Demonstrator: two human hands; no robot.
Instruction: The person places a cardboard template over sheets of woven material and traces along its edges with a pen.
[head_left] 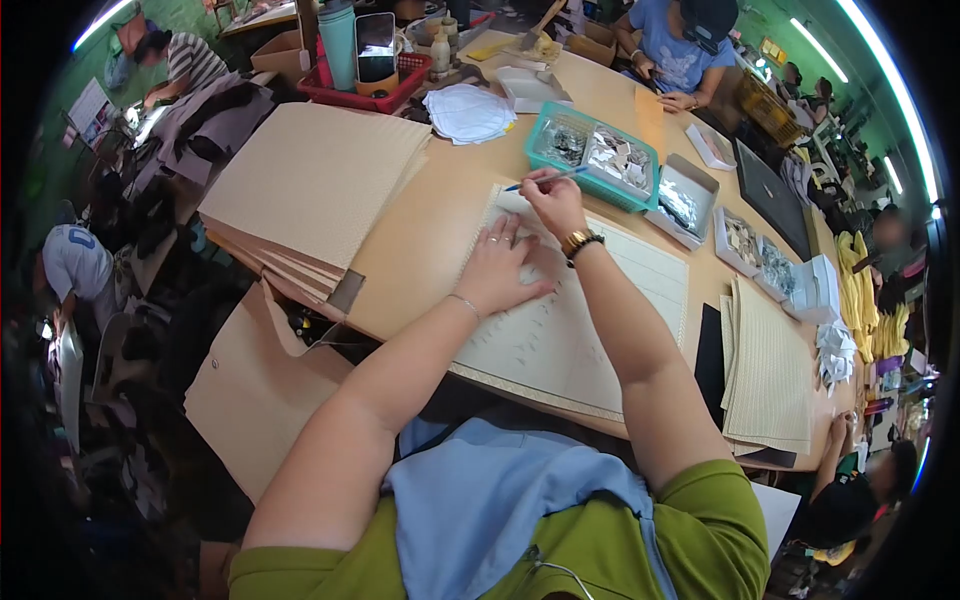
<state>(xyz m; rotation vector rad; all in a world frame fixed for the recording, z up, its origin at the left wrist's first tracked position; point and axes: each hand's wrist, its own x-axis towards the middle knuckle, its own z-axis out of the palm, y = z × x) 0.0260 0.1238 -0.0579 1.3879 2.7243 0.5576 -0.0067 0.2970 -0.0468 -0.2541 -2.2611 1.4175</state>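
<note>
A white sheet with rows of faint marks [535, 345] lies before me on the table, over a cream patterned piece [470, 245] whose edge shows around it. My left hand [505, 265] rests flat on the white sheet, fingers spread, with a ring and a thin bracelet. Above and to its right, my right hand [556, 205] pinches a blue pen [574, 174], its tip pointing left near the sheet's far edge. A gold watch and a dark bracelet circle my right wrist. Whether the tip touches the sheet, I cannot tell.
Stacked cream sheets [310, 165] stand at the left; more patterned sheets [775, 370] lie at the right. Beyond my right hand are a teal basket of small pieces [535, 165] and several small boxes. A red basket [415, 80] holds a phone and a bottle. A person [675, 50] sits opposite.
</note>
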